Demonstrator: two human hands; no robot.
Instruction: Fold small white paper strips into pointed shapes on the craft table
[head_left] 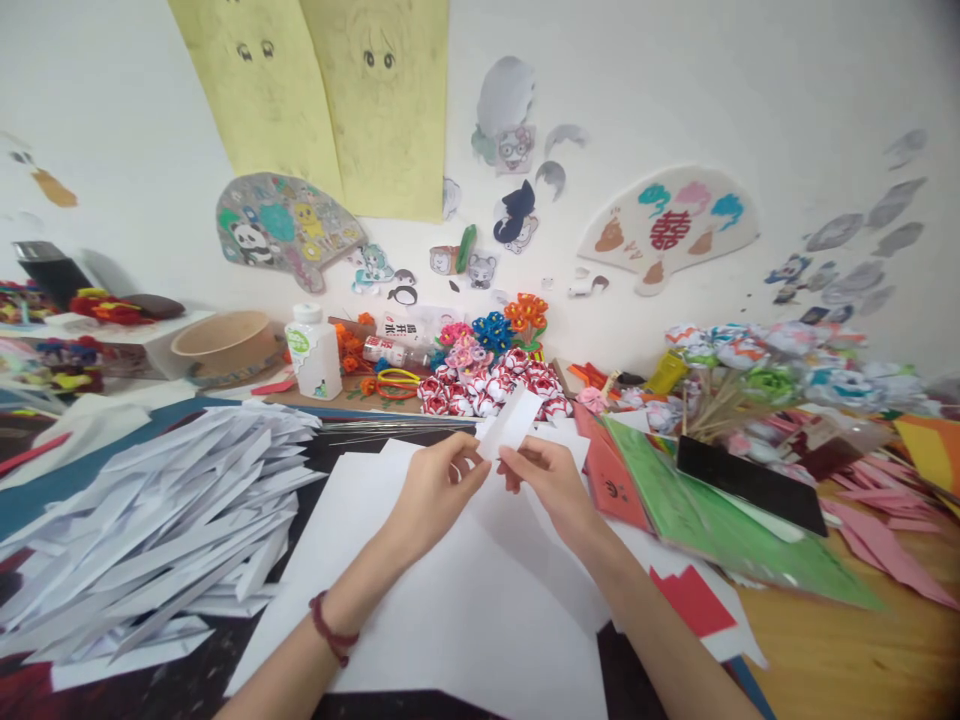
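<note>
A narrow strip of white paper (516, 416) is held up between my two hands over the middle of the table. My left hand (442, 485) pinches its lower left side between thumb and fingers. The thumb and fingers of my right hand (551, 480) grip the lower right side, close to the left fingertips. Below both hands lie large white paper sheets (420, 600), overlapping one another. A big heap of folded white paper strips (180, 530) spreads to the left of my left forearm, which has a dark red bracelet at the wrist.
Red-and-white paper flowers (495, 385) and a white bottle (313, 350) stand along the back by the wall. At right, a black phone (750, 485) rests on a green packet (735, 530), near pink paper pieces (892, 540) and a red paper piece (694, 600).
</note>
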